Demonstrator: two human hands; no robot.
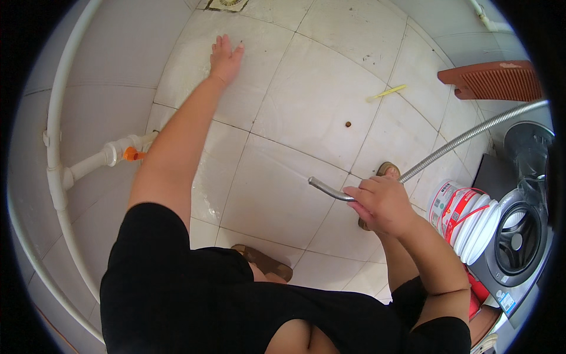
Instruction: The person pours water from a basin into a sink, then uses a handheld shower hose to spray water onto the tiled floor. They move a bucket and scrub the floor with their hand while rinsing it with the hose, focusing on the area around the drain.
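- Metal, ribbed and silver, the flexible hose [448, 147] runs from the far right down to the right hand [380, 203]; its fingers are clamped round the hose near its open end, which pokes out to the left over the pale tiled floor [295, 118].
- Left hand [225, 58] reaches far ahead; fingers spread apart, holding nothing.
- White pipe [54, 118] with an orange tap [132, 154] stands at the left wall; near the right hand stand a white bucket [457, 206] and a grey washing machine [522, 236].
- Yellow stick [386, 92] lies on the far tiles.
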